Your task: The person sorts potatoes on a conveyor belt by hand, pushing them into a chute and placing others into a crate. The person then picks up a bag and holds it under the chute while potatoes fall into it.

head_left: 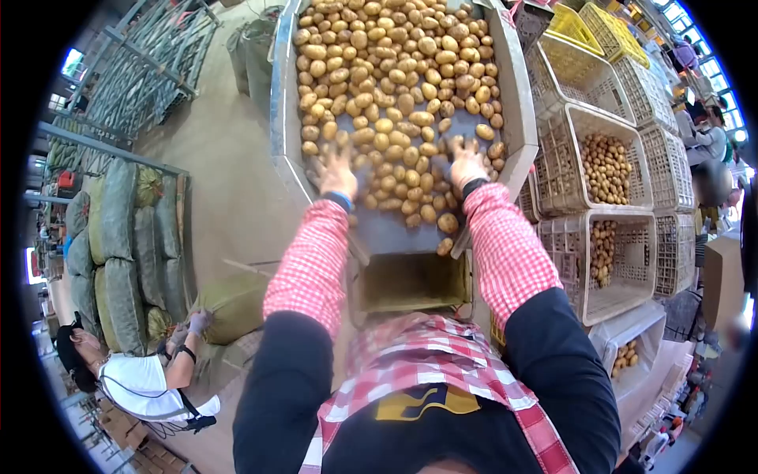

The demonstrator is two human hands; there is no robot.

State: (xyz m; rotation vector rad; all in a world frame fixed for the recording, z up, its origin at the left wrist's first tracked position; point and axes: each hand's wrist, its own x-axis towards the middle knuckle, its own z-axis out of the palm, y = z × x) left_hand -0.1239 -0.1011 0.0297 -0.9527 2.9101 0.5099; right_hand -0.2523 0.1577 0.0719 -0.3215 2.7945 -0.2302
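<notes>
Loose potatoes (399, 75) fill a sloping metal sorting chute (517, 99) in front of me. My left hand (338, 171) is on the left part of the chute, slightly blurred, its fingers spread at the edge of the potatoes. On the right, my right hand (467, 163) lies with fingers apart against more potatoes. Neither hand appears to grasp a potato. Between my hands, a narrower band of potatoes runs down to the chute's lower lip, where one potato (444, 246) sits at the edge. Below the lip, near my apron, is an open yellowish receptacle (412, 294).
White plastic crates (557, 237), some holding potatoes, stand along the right, with yellow crates (604, 31) farther back. Filled sacks (118, 213) are stacked at left. A co-worker (142, 379) in a white shirt handles a yellow-green sack (233, 308) at lower left.
</notes>
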